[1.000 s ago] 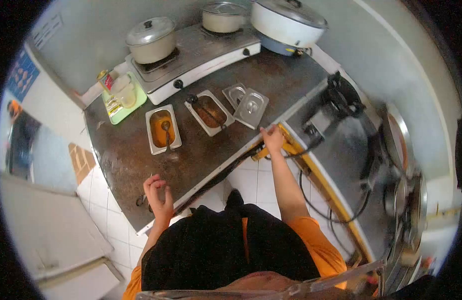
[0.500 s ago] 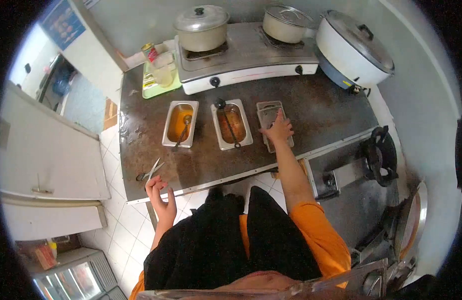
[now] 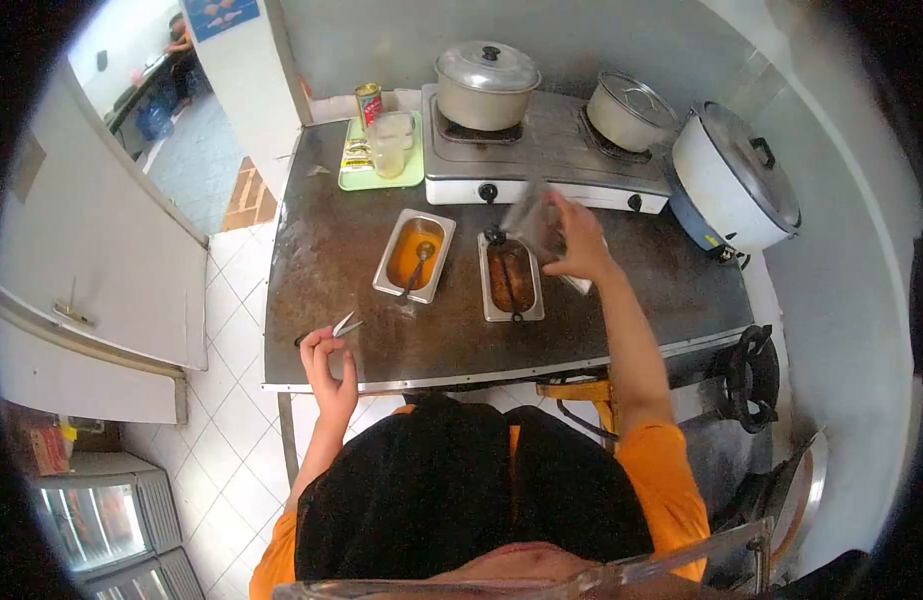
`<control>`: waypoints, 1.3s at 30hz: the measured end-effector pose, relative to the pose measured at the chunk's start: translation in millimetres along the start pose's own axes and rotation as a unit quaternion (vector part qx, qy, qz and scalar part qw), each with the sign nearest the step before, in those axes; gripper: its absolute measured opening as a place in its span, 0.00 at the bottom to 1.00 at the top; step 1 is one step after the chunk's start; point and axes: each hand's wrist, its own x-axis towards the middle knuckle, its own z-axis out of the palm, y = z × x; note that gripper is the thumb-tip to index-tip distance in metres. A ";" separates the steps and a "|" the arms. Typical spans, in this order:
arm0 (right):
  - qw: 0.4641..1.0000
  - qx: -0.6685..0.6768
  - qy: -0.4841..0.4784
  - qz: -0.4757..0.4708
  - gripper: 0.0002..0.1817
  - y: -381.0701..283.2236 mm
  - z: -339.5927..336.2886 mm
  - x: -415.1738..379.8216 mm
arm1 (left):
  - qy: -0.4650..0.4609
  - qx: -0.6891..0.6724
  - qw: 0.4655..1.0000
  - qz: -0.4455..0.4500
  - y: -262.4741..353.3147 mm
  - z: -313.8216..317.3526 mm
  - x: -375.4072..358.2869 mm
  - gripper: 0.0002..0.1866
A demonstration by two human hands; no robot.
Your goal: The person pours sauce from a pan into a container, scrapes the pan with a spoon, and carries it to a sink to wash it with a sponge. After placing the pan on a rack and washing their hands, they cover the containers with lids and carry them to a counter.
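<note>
My right hand (image 3: 579, 240) grips a clear plastic lid (image 3: 530, 218), raised and tilted over the steel pan's right edge. Under that hand, a container (image 3: 584, 284) shows only partly. Left of it stands a steel pan of reddish-brown sauce (image 3: 512, 285) with a black-handled ladle (image 3: 506, 270) across it. Farther left, another steel pan (image 3: 386, 278) holds orange liquid and a ladle (image 3: 422, 262). My left hand (image 3: 329, 372) hovers at the counter's front edge, thumb and fingers apart. Just beyond its fingertips lie scissors (image 3: 346, 325), their handles partly hidden.
A two-burner stove (image 3: 562, 150) carries two lidded pots (image 3: 489, 90). A large white lidded cooker (image 3: 727, 185) stands at right. On a green tray (image 3: 407, 177) are a can (image 3: 369, 103) and a clear plastic cup (image 3: 388, 150). A person (image 3: 182, 50) is in the far room.
My right hand has lifted the clear lid off the right-hand container and moved it up and left. The view has shifted, and my left hand now appears closer to the scissors.
</note>
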 end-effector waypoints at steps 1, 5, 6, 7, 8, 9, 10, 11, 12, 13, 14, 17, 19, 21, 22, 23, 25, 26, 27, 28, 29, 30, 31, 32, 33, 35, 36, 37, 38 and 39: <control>0.997 -0.052 -0.045 -0.037 0.64 -29.6 -9.0 19.2 | 0.000 0.000 1.000 0.000 -2.0 -0.6 5.3 0.10; 0.958 -0.144 -0.131 -0.210 0.66 -88.4 16.1 85.8 | 0.015 -0.034 0.999 0.000 -6.1 -3.4 20.4 0.09; 0.937 -0.158 -0.175 -0.259 0.66 -97.5 26.9 100.3 | 0.020 -0.023 1.000 0.003 -9.9 -5.6 20.8 0.09; 0.910 -0.172 -0.217 -0.307 0.67 -105.2 37.2 113.5 | 0.026 -0.013 1.000 0.008 -15.0 -8.4 21.4 0.08; 0.910 -0.174 -0.216 -0.308 0.67 -111.6 48.3 124.2 | 0.028 -0.014 1.000 -0.001 -25.4 -9.9 18.6 0.08; 0.887 -0.168 -0.248 -0.351 0.67 -116.4 59.5 133.6 | 0.029 -0.014 0.999 0.000 -32.3 -13.4 16.7 0.08; 0.861 -0.161 -0.281 -0.392 0.68 -121.2 68.9 141.7 | 0.027 -0.013 0.999 -0.021 -38.3 -16.7 14.5 0.08; 0.860 -0.161 -0.283 -0.393 0.68 -124.6 77.9 147.7 | 0.023 -0.013 0.999 -0.044 -44.3 -19.4 11.1 0.07; 0.836 -0.172 -0.300 -0.425 0.69 -127.4 87.1 151.6 | 0.024 -0.004 0.999 -0.049 -53.5 -21.4 6.7 0.08; 0.812 -0.181 -0.317 -0.456 0.70 -131.8 94.1 154.0 | 0.022 -0.005 0.998 -0.052 -58.9 -24.5 4.5 0.08; 0.795 -0.190 -0.339 -0.465 0.71 -136.8 97.4 156.8 | 0.017 0.001 0.998 -0.064 -63.4 -27.1 2.8 0.08; 0.753 -0.201 -0.382 -0.497 0.71 -135.7 117.1 163.5 | 0.008 0.006 0.996 -0.085 -73.7 -28.1 1.9 0.09; 0.761 -0.200 -0.370 -0.494 0.72 -131.3 123.9 161.2 | 0.000 -0.024 0.994 -0.111 -80.2 -23.2 3.2 0.09; 0.769 -0.203 -0.357 -0.490 0.72 -132.7 116.4 156.7 | -0.005 -0.045 0.995 -0.089 -83.8 -11.3 10.7 0.09; 0.789 -0.212 -0.344 -0.463 0.68 -140.4 102.0 154.1 | -0.006 -0.062 0.996 -0.064 -83.8 -5.1 18.3 0.09; 0.808 -0.221 -0.330 -0.435 0.64 -146.1 90.3 150.9 | -0.011 -0.066 0.996 -0.061 -81.7 0.0 27.7 0.09; 0.865 -0.185 -0.306 -0.353 0.60 -142.9 71.2 139.0 | -0.029 -0.063 0.998 -0.005 -71.7 11.6 52.1 0.09; 0.909 -0.147 -0.277 -0.275 0.56 -137.3 62.3 129.5 | -0.035 -0.053 0.998 0.007 -62.5 18.5 67.4 0.11; 0.911 -0.149 -0.277 -0.266 0.56 -126.6 57.6 115.9 | -0.041 -0.043 0.998 0.020 -51.8 26.1 84.4 0.12; 0.969 -0.024 -0.198 -0.147 0.52 -111.2 57.1 98.2 | -0.059 -0.014 0.997 0.045 -41.2 34.9 102.3 0.15; 0.989 0.100 -0.108 -0.023 0.49 -97.3 59.6 79.8 | -0.076 0.016 0.995 0.070 -32.4 46.2 119.5 0.19; 0.989 0.098 -0.105 -0.016 0.49 -84.1 70.7 57.0 | -0.096 0.051 0.991 0.077 -29.2 62.9 133.6 0.25; 0.991 0.044 -0.036 0.119 0.52 -72.0 87.6 30.8 | -0.114 0.086 0.986 0.084 -28.2 81.6 145.6 0.32; 0.967 -0.010 0.034 0.251 0.56 -68.2 95.5 10.8 | -0.116 0.084 0.986 0.089 -25.3 101.0 157.0 0.32; 0.966 -0.010 0.037 0.255 0.56 -73.9 94.7 -1.0 | -0.161 0.174 0.970 0.057 -21.7 121.0 165.8 0.40; 0.917 -0.053 -0.057 0.391 0.63 -91.5 92.8 -12.0 | -0.204 0.263 0.943 0.028 -12.6 145.8 169.2 0.49; 0.915 -0.039 -0.057 0.397 0.68 -90.6 98.6 -14.6 | -0.268 0.288 0.919 -0.022 -7.7 154.9 170.2 0.55; 0.915 -0.038 -0.051 0.399 0.68 -91.2 101.0 -13.0 | -0.329 0.313 0.888 -0.071 -3.4 162.2 171.0 0.60; 0.912 -0.046 -0.063 0.402 0.68 -92.3 103.9 -11.2 | -0.356 0.332 0.870 -0.080 -0.8 167.2 168.9 0.65; 0.909 -0.053 -0.076 0.407 0.68 -93.4 106.9 -10.9 | -0.357 0.333 0.870 -0.075 0.6 171.9 167.5 0.65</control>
